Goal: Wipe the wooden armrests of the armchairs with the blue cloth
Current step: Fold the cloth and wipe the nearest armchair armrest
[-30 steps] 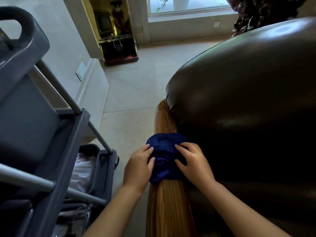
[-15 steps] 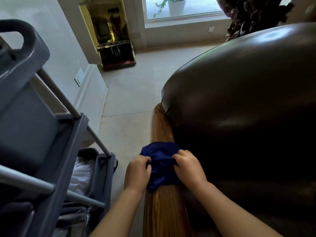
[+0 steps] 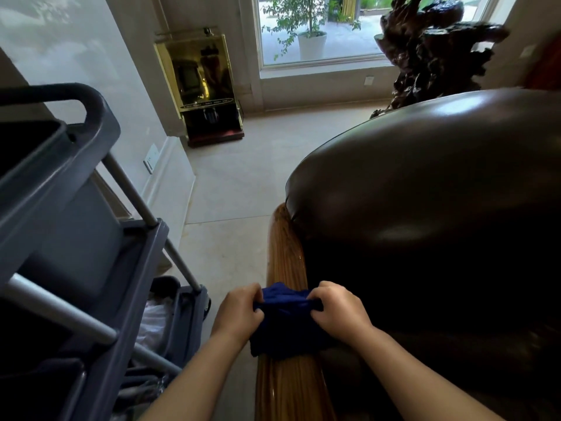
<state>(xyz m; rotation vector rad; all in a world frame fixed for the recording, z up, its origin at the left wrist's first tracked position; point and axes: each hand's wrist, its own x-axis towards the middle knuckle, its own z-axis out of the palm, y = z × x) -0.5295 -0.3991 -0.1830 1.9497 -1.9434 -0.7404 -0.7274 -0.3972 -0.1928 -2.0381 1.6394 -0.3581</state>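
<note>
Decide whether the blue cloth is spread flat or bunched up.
Bunched: the blue cloth sits crumpled on the wooden armrest, gripped by left hand and right hand.

A second ago both hands lay flat with fingers spread on the cloth (image 3: 285,322); now the left hand (image 3: 238,314) and right hand (image 3: 340,311) are curled into fists, pinching its edges and bunching it. Hands and cloth have slid back along the armrest (image 3: 287,256) toward the person, baring more wood ahead. The view has tipped up, showing more of the window (image 3: 334,28).
</note>
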